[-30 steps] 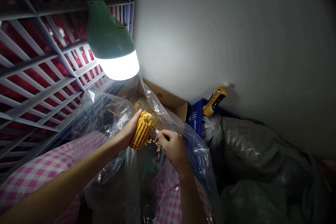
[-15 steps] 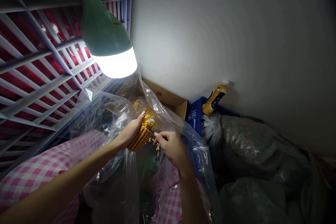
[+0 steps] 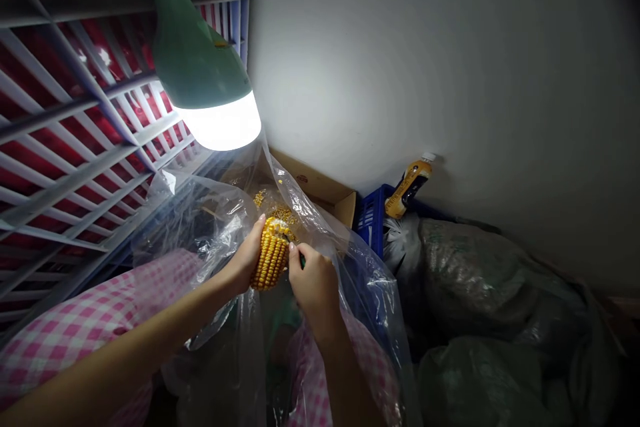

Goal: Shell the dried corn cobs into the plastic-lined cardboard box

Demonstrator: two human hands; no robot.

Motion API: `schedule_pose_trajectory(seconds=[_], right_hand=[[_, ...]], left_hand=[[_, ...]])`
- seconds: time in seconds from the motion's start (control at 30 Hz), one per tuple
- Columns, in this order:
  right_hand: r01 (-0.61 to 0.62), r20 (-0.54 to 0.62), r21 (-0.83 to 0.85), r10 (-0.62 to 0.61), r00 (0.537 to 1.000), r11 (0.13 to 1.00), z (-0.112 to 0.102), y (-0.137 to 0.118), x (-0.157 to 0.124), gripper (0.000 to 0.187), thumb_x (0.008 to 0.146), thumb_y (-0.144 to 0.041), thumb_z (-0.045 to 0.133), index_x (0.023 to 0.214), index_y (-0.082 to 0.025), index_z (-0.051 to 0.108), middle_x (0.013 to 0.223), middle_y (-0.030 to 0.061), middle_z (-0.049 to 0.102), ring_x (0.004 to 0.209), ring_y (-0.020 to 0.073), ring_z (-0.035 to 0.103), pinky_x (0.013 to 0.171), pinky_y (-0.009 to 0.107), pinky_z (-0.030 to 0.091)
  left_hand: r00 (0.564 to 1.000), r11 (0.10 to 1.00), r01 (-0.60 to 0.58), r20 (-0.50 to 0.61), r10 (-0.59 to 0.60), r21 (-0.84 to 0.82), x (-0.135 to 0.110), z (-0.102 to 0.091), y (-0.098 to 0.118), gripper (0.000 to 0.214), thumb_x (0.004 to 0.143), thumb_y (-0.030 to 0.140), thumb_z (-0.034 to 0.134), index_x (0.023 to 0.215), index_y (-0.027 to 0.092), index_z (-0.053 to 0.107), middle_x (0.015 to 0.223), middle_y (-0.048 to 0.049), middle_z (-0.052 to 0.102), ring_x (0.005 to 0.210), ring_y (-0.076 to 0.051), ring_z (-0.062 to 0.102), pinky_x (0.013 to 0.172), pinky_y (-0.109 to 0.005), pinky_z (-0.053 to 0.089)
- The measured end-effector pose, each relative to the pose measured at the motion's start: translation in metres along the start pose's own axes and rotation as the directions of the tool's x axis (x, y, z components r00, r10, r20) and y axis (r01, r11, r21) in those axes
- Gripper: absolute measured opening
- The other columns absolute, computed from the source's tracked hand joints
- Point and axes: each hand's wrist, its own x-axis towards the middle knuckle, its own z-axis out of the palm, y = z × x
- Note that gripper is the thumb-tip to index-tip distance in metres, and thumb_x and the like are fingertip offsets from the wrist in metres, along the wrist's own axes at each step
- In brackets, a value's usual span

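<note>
Open air before the wall, right of the hanging lamp — the slatted rack closes off the left, clear plastic drapes beside the right hand, sacks crowd the lower right.

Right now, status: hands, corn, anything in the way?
Left hand gripping corn, upper end partly bare. Right hand holding slim tool at that end. Kernels beyond; nothing seen blocking corn.

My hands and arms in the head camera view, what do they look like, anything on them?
Your left arm and right arm show no sleeves. Your left hand and right hand are ungloved. I see no watch, bracelet or markings.
</note>
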Motion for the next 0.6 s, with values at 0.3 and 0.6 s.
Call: schedule_pose_trajectory(seconds=[0.3,0.6], right_hand=[[-0.021,-0.032,-0.054,0.019,0.999,0.998,0.012,-0.007,-0.001,0.029,0.088,-0.030,0.034,0.075,-0.020,0.058,0.068,0.0049,0.067,0.057,0.0150,0.056,0.051,0.026,0.017],[-0.008,-0.079,0.261,0.029,0.996,0.965,0.006,0.000,0.010,0.032,0.089,-0.031,0.030,0.070,-0.018,0.053,0.067,0.0030,0.063,0.061,0.0139,0.055,0.053,0.023,0.027]], left_hand=[[0.998,0.999,0.049,-0.025,-0.049,-0.002,-0.001,-0.002,0.002,0.045,0.079,0.057,0.040,0.071,0.016,0.056,0.056,-0.0026,0.061,0.049,-0.015,0.058,0.049,-0.025,0.047],[0.999,1.000,-0.023,0.045,0.024,-0.014,0.002,-0.005,0.006,0.046,0.079,0.058,0.038,0.079,0.016,0.056,0.061,-0.0039,0.062,0.052,-0.017,0.060,0.052,-0.029,0.049]])
